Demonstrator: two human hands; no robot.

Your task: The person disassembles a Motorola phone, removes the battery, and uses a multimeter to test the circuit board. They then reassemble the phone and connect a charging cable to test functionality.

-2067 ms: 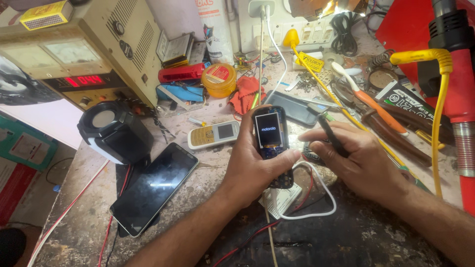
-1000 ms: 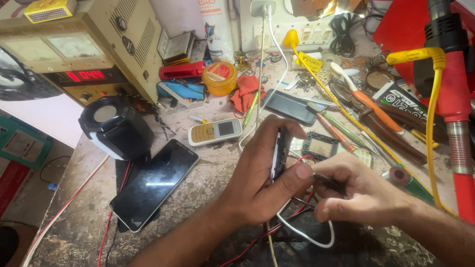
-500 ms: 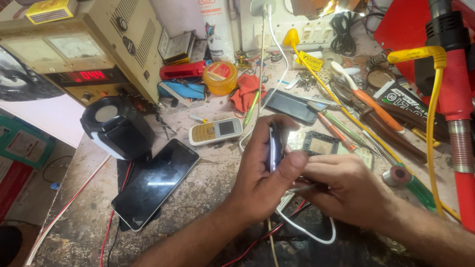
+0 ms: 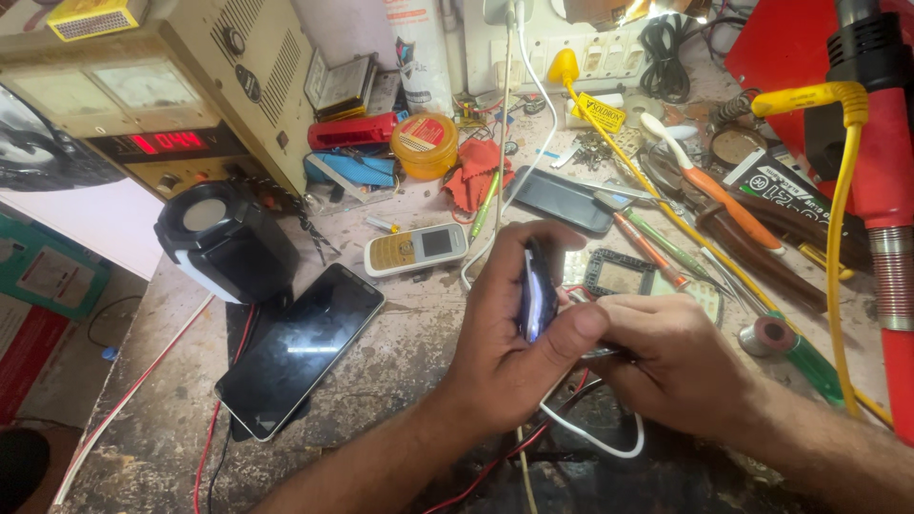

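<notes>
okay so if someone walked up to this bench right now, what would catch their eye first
Probably the two hands at the centre: the left hand grips a small dark phone edge-on while the right hand works against it. Next, the big black smartphone lying left, and the red glowing readout behind.

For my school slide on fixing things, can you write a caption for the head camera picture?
Left hand holds a small dark phone edge-on while the right hand works at its side, above a cluttered repair bench.

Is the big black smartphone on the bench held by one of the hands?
No, the black smartphone lies flat on the bench, apart from both hands; the left hand grips a small dark phone instead.
</notes>
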